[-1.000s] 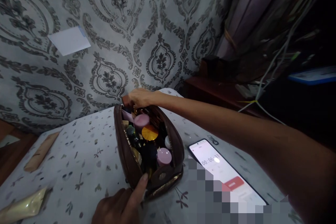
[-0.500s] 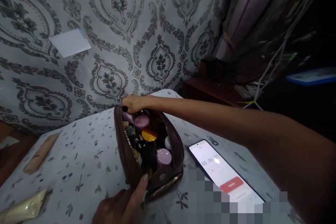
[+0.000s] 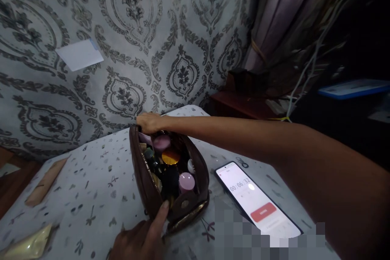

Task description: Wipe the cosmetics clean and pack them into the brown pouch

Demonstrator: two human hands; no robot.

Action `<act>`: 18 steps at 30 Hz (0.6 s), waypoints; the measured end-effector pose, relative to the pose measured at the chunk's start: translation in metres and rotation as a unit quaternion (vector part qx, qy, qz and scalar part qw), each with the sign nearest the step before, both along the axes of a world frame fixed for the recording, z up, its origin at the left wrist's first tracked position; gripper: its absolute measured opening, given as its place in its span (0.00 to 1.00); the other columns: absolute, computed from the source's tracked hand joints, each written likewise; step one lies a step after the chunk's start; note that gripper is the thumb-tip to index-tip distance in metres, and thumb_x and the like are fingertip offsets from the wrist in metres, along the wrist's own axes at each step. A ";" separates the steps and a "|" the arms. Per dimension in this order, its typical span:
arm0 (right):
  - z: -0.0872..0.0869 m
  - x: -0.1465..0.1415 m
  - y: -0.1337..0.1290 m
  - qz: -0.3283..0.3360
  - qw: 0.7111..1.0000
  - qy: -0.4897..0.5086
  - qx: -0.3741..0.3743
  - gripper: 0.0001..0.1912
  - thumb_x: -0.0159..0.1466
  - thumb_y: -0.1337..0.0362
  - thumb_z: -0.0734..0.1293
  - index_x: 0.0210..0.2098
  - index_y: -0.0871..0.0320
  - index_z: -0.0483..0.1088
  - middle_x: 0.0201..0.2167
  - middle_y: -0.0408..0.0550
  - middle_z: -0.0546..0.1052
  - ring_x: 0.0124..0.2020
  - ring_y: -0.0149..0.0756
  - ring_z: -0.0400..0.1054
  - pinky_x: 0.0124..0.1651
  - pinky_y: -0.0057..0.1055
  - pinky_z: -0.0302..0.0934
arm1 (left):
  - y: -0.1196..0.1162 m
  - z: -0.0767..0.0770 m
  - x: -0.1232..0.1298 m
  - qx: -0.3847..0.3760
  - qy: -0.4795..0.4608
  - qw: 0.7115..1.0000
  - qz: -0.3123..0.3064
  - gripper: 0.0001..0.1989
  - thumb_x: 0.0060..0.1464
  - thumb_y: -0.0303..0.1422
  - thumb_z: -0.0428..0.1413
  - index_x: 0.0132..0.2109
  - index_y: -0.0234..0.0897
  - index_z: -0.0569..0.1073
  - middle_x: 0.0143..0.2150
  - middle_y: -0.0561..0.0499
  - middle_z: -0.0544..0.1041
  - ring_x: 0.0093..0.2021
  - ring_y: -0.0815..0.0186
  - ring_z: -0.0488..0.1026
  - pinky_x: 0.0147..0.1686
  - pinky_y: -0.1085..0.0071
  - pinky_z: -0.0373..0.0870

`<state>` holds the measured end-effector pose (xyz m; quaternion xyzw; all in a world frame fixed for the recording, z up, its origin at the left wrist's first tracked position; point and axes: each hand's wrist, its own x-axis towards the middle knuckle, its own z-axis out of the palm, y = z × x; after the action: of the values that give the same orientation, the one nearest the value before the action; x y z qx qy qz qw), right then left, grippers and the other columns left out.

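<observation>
A brown zippered makeup bag sits on the bed with its top gaping open. Inside are a pink-lidded jar, another pink round container, a shiny orange-gold disc and several dark bottles. My right hand reaches across to the far end of the bag, its fingers closed on the rim there; the fingertips are hidden. At the near end, my left hand grips the bag's edge, index finger stretched over the rim and the other fingers curled below.
Right of the bag lies a phone with a running timer on its screen. At left are a peach-coloured tube and a pale yellow tube. A patterned wall rises behind; cables hang at right.
The view has shifted slightly, so the bag and phone sit a little further left. The timer has advanced one second. Both hands stay at the bag's two ends.
</observation>
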<state>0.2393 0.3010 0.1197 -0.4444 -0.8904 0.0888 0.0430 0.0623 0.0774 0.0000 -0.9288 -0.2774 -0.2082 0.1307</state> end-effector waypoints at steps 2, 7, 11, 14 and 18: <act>0.000 -0.005 -0.003 -0.033 0.999 0.005 0.006 0.19 0.60 0.67 0.70 0.51 0.64 0.76 0.51 0.62 0.79 0.53 0.49 0.75 0.48 0.33 0.70 | 0.000 -0.002 0.000 -0.002 -0.001 1.000 -0.001 0.25 0.62 0.19 0.42 0.64 0.30 0.66 0.24 0.57 0.76 0.19 0.75 0.74 0.19 0.83 0.67; 0.002 -0.006 -0.005 -0.083 0.997 0.010 -0.005 0.19 0.60 0.67 0.70 0.50 0.62 0.77 0.53 0.60 0.79 0.55 0.51 0.74 0.50 0.35 0.70 | 0.002 -0.005 -0.001 -0.005 -0.004 1.000 -0.006 0.24 0.63 0.20 0.43 0.65 0.30 0.65 0.24 0.57 0.77 0.19 0.74 0.74 0.18 0.82 0.67; 0.005 -0.003 -0.004 -0.069 0.997 -0.001 -0.032 0.16 0.62 0.65 0.68 0.48 0.62 0.79 0.50 0.57 0.81 0.53 0.49 0.76 0.49 0.34 0.71 | 0.003 -0.005 -0.001 -0.013 -0.004 1.000 -0.005 0.25 0.64 0.21 0.43 0.66 0.30 0.64 0.24 0.57 0.77 0.19 0.74 0.74 0.18 0.82 0.67; 0.008 -0.005 -0.006 -0.057 0.997 -0.023 -0.055 0.17 0.59 0.68 0.70 0.47 0.66 0.79 0.47 0.58 0.82 0.50 0.49 0.77 0.49 0.33 0.71 | 0.002 -0.005 0.000 -0.014 -0.006 1.000 -0.007 0.26 0.64 0.21 0.43 0.67 0.30 0.61 0.24 0.57 0.77 0.18 0.73 0.74 0.17 0.82 0.67; 0.009 -0.009 -0.009 -0.057 0.996 -0.021 -0.063 0.19 0.57 0.72 0.71 0.48 0.70 0.78 0.48 0.62 0.81 0.50 0.50 0.77 0.50 0.33 0.71 | 0.001 -0.005 0.000 -0.019 -0.006 1.000 -0.007 0.28 0.62 0.19 0.43 0.68 0.29 0.59 0.25 0.57 0.77 0.19 0.73 0.75 0.18 0.81 0.68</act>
<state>0.2307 0.2918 0.1284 -0.4982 -0.8567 0.1333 0.0011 0.0618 0.0781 -0.0048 -0.9320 -0.2752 -0.2090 0.1096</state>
